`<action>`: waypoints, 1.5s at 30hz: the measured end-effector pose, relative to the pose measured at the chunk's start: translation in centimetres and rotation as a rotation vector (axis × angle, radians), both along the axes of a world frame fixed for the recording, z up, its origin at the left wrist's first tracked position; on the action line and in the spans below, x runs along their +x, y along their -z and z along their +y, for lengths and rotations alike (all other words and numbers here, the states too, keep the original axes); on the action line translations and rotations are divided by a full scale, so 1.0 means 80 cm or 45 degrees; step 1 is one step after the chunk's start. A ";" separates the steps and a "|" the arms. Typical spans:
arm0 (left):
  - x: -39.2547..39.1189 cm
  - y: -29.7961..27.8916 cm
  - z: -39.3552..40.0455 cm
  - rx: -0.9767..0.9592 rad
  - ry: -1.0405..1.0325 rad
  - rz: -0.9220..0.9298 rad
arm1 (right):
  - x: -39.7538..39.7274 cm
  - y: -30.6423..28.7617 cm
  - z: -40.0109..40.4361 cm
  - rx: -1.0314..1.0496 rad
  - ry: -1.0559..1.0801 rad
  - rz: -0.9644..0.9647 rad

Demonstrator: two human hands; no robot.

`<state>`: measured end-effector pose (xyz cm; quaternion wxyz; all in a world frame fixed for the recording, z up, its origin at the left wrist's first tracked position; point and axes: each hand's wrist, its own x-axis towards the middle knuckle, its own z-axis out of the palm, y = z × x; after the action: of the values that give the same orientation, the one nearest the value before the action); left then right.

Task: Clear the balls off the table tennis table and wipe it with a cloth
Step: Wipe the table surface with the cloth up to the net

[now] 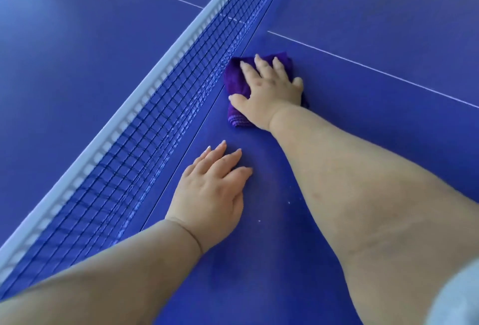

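Fingers spread, the right hand (269,91) presses flat on a folded purple microfibre cloth (237,83), which lies on the blue table tennis table (375,127) just beside the foot of the dark mesh net with its white top band (145,106). Nearer the camera, the left hand (211,191) rests palm-down on the bare surface, fingers straight, holding nothing. No balls, brands or writing are visible anywhere.
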<state>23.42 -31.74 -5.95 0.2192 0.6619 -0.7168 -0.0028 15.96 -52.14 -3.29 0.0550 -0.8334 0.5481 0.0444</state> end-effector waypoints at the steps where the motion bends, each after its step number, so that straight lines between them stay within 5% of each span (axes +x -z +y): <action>1: 0.000 -0.003 0.005 -0.042 0.030 -0.019 | -0.001 -0.002 0.022 0.013 -0.035 0.001; 6: -0.011 -0.028 0.080 -0.066 0.062 -0.031 | -0.060 -0.009 0.126 0.047 -0.202 -0.016; 14: -0.010 -0.017 0.255 0.220 0.012 -0.083 | -0.189 -0.010 0.202 0.031 -0.126 0.089; 24: -0.008 -0.008 0.259 0.203 0.015 -0.008 | -0.098 0.000 0.137 0.042 0.318 0.024; 29: -0.007 -0.008 0.262 0.227 -0.017 0.015 | -0.071 -0.002 0.210 0.026 -0.011 -0.046; 34: -0.009 -0.009 0.263 0.241 -0.010 0.006 | -0.158 -0.004 0.296 -0.003 -0.318 -0.035; 39: -0.008 -0.008 0.262 0.204 0.013 0.017 | -0.195 -0.005 0.241 0.008 -0.198 0.044; 45: -0.005 -0.003 0.259 0.149 0.048 0.023 | -0.094 0.001 0.122 -0.015 0.092 0.001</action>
<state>23.01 -11.02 -5.71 0.1865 0.6598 -0.7258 -0.0547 8.46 -42.37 -3.33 0.0516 -0.8134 0.5781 0.0395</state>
